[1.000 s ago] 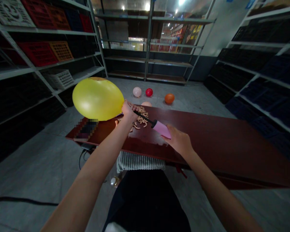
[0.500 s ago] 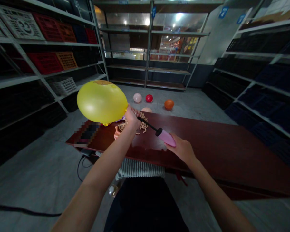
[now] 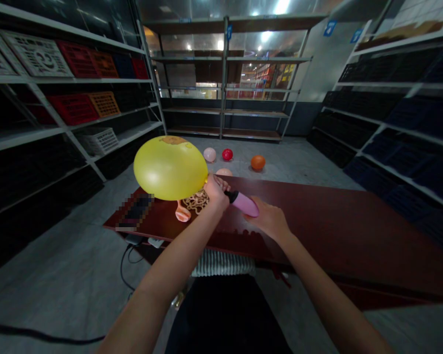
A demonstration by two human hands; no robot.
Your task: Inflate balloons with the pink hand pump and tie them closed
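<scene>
A large yellow balloon [image 3: 170, 169] juts out to the left from my left hand [image 3: 217, 191], whose fingers are closed around the balloon's neck and the pump's front end. My right hand [image 3: 269, 219] grips the rear of the pink hand pump [image 3: 245, 204]. The pump's black collar lies close against my left hand, and its rod does not show. Below the balloon, a pile of thin beige balloons [image 3: 197, 201] and an orange-and-white deflated balloon [image 3: 183, 212] lie on the dark red table [image 3: 317, 211].
A pixelated dark flat item [image 3: 135, 212] lies at the table's left end. Beyond the table, pink [image 3: 209, 155], red [image 3: 227, 155] and orange [image 3: 258, 162] balloons rest on the floor. Shelves with crates [image 3: 77, 109] line the left side. Cables hang below the table's left edge.
The black rod has gone into the pink pump as my hands came closer together. My left hand and the yellow balloon have shifted right and down in the view.
</scene>
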